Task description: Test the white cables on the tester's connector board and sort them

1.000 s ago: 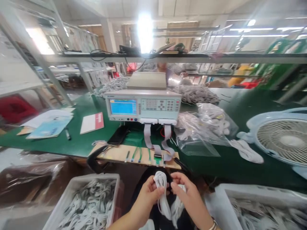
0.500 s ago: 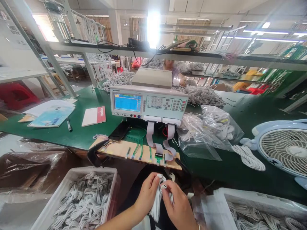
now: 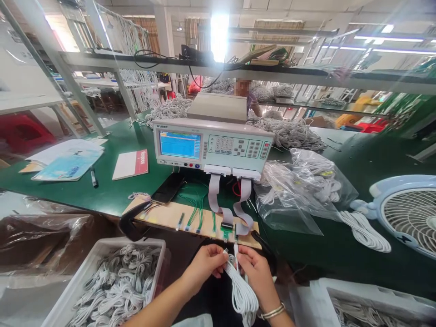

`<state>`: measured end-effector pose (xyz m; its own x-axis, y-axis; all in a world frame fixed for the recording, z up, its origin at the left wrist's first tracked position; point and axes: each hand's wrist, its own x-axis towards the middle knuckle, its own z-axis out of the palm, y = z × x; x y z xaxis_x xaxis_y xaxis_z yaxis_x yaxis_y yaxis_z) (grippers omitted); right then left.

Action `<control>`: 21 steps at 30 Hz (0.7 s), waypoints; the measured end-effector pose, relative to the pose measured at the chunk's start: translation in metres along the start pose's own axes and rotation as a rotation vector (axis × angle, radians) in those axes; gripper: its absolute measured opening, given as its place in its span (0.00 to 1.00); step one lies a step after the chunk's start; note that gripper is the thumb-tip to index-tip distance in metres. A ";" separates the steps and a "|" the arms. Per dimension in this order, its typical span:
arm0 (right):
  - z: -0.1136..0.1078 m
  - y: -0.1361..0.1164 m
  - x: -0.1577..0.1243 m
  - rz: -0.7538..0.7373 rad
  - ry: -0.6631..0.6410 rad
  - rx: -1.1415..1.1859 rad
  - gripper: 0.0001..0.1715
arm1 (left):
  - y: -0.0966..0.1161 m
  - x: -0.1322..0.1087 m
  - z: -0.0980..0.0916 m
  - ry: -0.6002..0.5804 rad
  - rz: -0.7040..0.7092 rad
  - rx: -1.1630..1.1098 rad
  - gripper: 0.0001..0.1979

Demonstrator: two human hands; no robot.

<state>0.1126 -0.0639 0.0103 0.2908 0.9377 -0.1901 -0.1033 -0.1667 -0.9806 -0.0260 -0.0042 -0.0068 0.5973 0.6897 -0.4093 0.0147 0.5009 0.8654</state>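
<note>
Both hands up close: left hand (image 3: 204, 263) and right hand (image 3: 256, 272) pinch the coiled white cable (image 3: 242, 295) by its ends, plugs raised toward the test board (image 3: 190, 218).

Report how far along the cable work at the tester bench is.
Done: cannot tell which cables are finished; the white plastic bin of coiled white cables sits at the left. In hand: left hand and right hand hold one white coiled cable, its ends raised just below the wooden fixture board wired to the grey tester with blue screen. Left: nothing is plugged in yet; another white bin of cables waits at right.
</note>
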 end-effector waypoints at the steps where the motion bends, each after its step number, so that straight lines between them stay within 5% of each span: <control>1: 0.000 0.002 0.001 0.015 -0.005 0.031 0.15 | 0.003 -0.001 -0.001 -0.017 -0.013 -0.028 0.16; 7: 0.008 0.020 0.003 0.123 0.106 0.267 0.16 | 0.009 -0.002 -0.009 0.012 -0.055 -0.172 0.14; 16: -0.007 0.016 -0.007 0.076 0.043 -0.017 0.18 | -0.004 0.003 0.015 0.232 0.030 -0.317 0.14; 21: -0.006 0.018 -0.017 0.150 0.068 0.082 0.17 | -0.004 0.002 0.015 0.195 0.006 -0.396 0.13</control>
<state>0.1115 -0.0849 -0.0042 0.3292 0.8810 -0.3399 -0.2272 -0.2755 -0.9341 -0.0130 -0.0131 -0.0064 0.4336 0.7599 -0.4842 -0.3193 0.6321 0.7060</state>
